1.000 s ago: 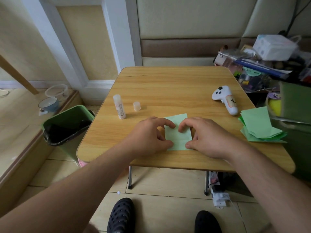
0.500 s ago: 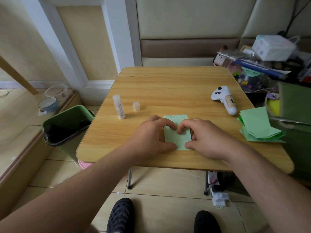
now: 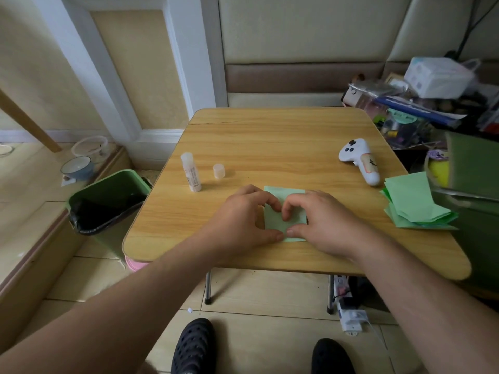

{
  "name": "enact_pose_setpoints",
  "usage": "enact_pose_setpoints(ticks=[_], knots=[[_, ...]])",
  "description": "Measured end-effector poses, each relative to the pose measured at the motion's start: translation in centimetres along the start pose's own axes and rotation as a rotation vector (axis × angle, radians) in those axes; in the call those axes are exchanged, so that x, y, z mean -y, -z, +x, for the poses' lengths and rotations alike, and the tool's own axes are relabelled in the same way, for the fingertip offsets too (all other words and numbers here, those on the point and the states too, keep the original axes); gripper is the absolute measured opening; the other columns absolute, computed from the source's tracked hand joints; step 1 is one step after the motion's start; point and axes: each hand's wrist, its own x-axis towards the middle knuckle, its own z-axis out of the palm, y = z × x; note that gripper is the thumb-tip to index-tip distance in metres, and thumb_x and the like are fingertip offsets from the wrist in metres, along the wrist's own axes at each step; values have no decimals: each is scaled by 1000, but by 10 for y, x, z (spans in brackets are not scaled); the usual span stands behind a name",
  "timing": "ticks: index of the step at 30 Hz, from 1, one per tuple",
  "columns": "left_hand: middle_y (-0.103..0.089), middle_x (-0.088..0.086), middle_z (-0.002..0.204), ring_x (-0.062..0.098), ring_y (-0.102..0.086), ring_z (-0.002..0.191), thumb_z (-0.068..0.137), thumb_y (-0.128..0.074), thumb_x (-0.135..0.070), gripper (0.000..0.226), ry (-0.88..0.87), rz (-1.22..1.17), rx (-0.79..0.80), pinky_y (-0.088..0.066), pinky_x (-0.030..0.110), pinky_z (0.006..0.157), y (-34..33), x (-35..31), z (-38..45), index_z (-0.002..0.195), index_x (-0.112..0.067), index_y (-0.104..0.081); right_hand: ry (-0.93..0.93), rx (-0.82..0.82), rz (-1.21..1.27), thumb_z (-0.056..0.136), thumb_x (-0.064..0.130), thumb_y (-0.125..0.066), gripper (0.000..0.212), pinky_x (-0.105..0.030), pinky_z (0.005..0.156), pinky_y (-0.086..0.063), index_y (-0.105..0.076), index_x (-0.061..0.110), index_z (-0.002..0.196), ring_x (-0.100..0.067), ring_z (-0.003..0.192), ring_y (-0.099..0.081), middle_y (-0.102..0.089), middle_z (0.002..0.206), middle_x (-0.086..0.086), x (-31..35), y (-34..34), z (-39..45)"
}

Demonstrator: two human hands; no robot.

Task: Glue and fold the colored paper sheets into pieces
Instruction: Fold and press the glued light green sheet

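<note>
A: From the head camera, where is the paper lying?

B: A light green folded paper sheet point(image 3: 280, 211) is lying flat on the wooden folding table point(image 3: 283, 147), a little below the middle of the frame. Both hands are pressing on it.

A: How are the hands sitting?

B: The left hand point(image 3: 243, 220) is covering the sheet's left edge, fingers curled, with forefinger and thumb tips bearing down on the paper. The right hand point(image 3: 321, 222) is doing the same on the right edge (the two thumbs are nearly touching at the sheet's lower border). Neither is lifting the sheet.

A: What else is showing?

B: A white glue stick point(image 3: 191, 172) is standing uncapped at centre left, its translucent cap point(image 3: 219, 171) just beside it. A white handheld controller point(image 3: 361, 160) is lying at the right, and a stack of green paper sheets point(image 3: 415, 203) is resting at the table's right edge. A green waste bin with a black liner point(image 3: 108, 206) is standing on the floor at the left.
</note>
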Motion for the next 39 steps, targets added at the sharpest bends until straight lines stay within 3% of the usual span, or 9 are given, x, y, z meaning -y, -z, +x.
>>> enact_pose_setpoints(ticks=[5, 12, 18, 22, 25, 29, 31, 34, 39], knots=[[-51, -19, 106, 0, -53, 72, 68, -94, -42, 47, 7, 26, 8, -39, 11, 70, 1, -1, -1, 106, -46, -66, -7, -18, 31, 83, 23, -86, 24, -19, 76, -39, -67, 36, 91, -2, 92, -50, -57, 97, 16, -6, 5, -2], [-50, -22, 100, -9, -53, 76, 70, -92, -43, 46, -10, 55, 13, -37, 6, 68, 1, -3, -1, 110, -39, -70, -5, -9, 34, 81, 29, -88, 26, -23, 88, -29, -67, 36, 94, 1, 105, -36, -46, 98, 25, -5, 1, -2], [-52, -20, 98, -6, -52, 75, 70, -93, -39, 43, 21, 23, 25, -38, 6, 68, 5, -5, -2, 105, -42, -69, -13, -8, 33, 81, 28, -88, 26, -18, 79, -34, -67, 37, 93, 3, 96, -46, -53, 99, 21, -12, 6, -1], [-54, -18, 91, 0, -52, 70, 69, -94, -36, 42, 55, -21, -21, -38, 11, 66, 5, -8, 0, 95, -48, -63, -14, 0, 13, 81, 28, -88, 28, -24, 94, -29, -66, 40, 93, 1, 119, -39, -49, 108, 22, -11, 5, 0], [-54, -22, 95, -1, -49, 80, 68, -92, -44, 42, 1, 78, -40, -34, 12, 71, 0, -8, 3, 101, -45, -66, -4, 1, -4, 80, 30, -89, 29, -23, 96, -28, -66, 39, 94, -8, 134, -41, -50, 123, 13, -10, 5, 2], [-53, -24, 91, 5, -46, 90, 66, -91, -51, 43, -15, 117, -56, -32, 14, 75, -3, -5, 6, 99, -43, -66, -20, -17, -1, 84, 34, -85, 22, -27, 110, -29, -65, 38, 93, -16, 152, -30, -43, 157, -3, -8, -3, 3], [-54, -22, 89, 2, -45, 87, 66, -92, -51, 42, 1, 118, -45, -32, 12, 74, -1, -3, 6, 99, -41, -67, -4, -25, 0, 85, 32, -85, 23, -28, 108, -32, -63, 39, 89, -14, 147, -35, -50, 149, 4, -10, -3, 5], [-57, -22, 89, -4, -46, 86, 67, -93, -48, 41, 43, 90, -11, -34, 13, 73, 4, -4, 4, 100, -39, -70, 19, -26, 16, 82, 23, -87, 26, -23, 86, -36, -64, 37, 85, -7, 111, -50, -55, 104, 20, -17, 5, 4], [-59, -22, 91, 4, -50, 91, 67, -93, -46, 39, 73, 73, -2, -38, 11, 76, 6, -6, 1, 99, -42, -70, 8, -51, 71, 75, 22, -92, 28, -17, 82, -41, -69, 33, 86, 4, 97, -54, -62, 99, 17, -27, 14, 2]])
